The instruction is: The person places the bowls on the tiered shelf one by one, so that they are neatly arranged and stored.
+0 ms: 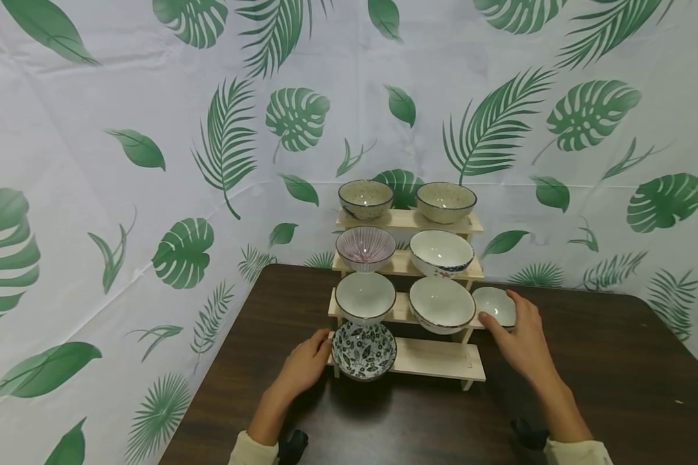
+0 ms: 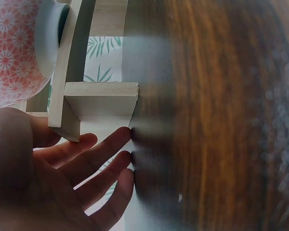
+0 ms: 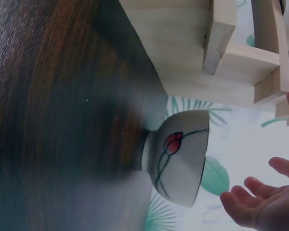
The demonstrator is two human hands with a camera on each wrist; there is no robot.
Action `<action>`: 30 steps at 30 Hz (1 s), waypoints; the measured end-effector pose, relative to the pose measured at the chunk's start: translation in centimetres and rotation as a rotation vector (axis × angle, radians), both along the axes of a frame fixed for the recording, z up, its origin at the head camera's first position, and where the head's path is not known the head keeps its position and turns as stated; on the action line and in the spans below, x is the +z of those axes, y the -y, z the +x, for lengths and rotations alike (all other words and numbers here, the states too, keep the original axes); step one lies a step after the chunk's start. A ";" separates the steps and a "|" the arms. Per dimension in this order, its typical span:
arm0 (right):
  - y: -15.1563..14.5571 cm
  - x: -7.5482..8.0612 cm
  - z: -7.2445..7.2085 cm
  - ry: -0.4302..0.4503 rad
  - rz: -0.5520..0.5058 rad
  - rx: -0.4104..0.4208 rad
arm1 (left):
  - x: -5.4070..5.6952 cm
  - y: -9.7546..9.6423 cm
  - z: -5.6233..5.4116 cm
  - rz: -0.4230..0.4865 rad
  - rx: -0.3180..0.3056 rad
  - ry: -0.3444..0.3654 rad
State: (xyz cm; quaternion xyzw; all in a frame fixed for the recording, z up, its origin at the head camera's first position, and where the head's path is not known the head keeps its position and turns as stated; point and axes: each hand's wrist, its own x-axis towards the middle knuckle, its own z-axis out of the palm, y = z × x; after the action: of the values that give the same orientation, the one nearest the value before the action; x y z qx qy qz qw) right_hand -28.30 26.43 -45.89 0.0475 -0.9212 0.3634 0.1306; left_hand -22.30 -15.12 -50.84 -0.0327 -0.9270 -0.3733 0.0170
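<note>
A stepped wooden display stand [image 1: 436,358] carries bowls on its steps. At the left end of its lowest step is my left hand [image 1: 305,363]; in the left wrist view its thumb and index finger pinch the board end, while the other fingers stretch down toward the table. Right beside it sits a bowl [image 1: 363,352] with dark floral inside and red flowers outside [image 2: 12,53]. My right hand [image 1: 520,332] is at the stand's right side, fingers loosely bent. Near it on the table stands a small white bowl [image 3: 178,154] with a red bud, apart from the fingers.
Two speckled bowls [image 1: 365,199] stand on the top step. Below are a purple-striped bowl [image 1: 365,248] and a white bowl with a blue rim pattern [image 1: 442,252], then two plain pale bowls [image 1: 365,297]. A leaf-print cloth [image 1: 151,161] hangs behind the dark table [image 1: 605,368].
</note>
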 end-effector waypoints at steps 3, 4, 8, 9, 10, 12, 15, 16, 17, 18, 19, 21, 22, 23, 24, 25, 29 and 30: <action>-0.2 -0.3 -0.3 -0.002 -0.005 -0.012 | 0.1 0.0 0.0 0.003 0.000 0.001; -0.3 -0.4 -0.3 0.001 -0.007 -0.016 | 0.1 0.0 0.0 0.002 0.002 0.001; -0.7 -0.8 -0.7 -0.010 -0.008 -0.037 | 0.0 0.0 0.0 0.003 0.004 0.007; -0.8 -0.9 -0.8 -0.013 -0.009 -0.043 | 0.0 0.0 0.0 0.005 0.005 0.009; -1.0 -1.0 -0.9 -0.014 -0.011 -0.049 | -0.1 0.0 0.0 0.006 0.005 0.010; -1.2 -1.2 -1.1 -0.021 -0.014 -0.062 | -0.1 0.0 0.0 0.008 0.005 0.006; -1.4 -1.4 -1.2 -0.022 -0.026 -0.094 | -0.1 0.0 0.0 0.008 0.007 0.008; -1.4 -1.5 -1.2 -0.023 -0.030 -0.104 | -0.1 0.0 0.0 0.011 0.008 0.011; -1.4 -1.5 -1.3 -0.025 -0.033 -0.116 | 0.0 0.0 0.0 0.013 0.008 0.015; -1.4 -1.6 -1.2 -0.024 -0.036 -0.128 | 0.0 0.0 0.0 0.016 0.008 0.020; -1.4 -1.6 -1.2 -0.021 -0.039 -0.137 | 0.0 0.0 0.0 0.019 0.009 0.026; -1.4 -1.7 -1.3 -0.015 -0.039 -0.155 | 0.1 0.0 0.0 0.019 0.009 0.029; -1.4 -1.8 -1.4 -0.008 -0.036 -0.162 | 0.1 0.0 0.1 0.018 0.010 0.029; -1.3 -1.9 -1.5 0.002 -0.033 -0.168 | 0.2 0.0 0.1 0.017 0.011 0.028; -1.3 -1.9 -1.5 0.018 -0.030 -0.175 | 0.2 0.0 0.1 0.015 0.010 0.028; -1.3 -2.0 -1.6 0.035 -0.025 -0.182 | 0.2 0.0 0.2 0.016 0.010 0.027; -1.3 -2.2 -1.7 0.105 -0.009 -0.196 | 0.3 0.1 0.2 0.015 0.006 0.027; -1.2 -2.2 -1.8 0.120 -0.008 -0.195 | 0.3 0.1 0.2 0.016 0.006 0.027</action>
State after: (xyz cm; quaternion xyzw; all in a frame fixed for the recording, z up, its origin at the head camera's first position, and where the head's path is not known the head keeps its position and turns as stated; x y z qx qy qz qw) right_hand -30.06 27.67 -48.14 -0.0645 -0.9262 0.3548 0.1101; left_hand -22.09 -15.19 -50.52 -0.0247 -0.9241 -0.3812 0.0061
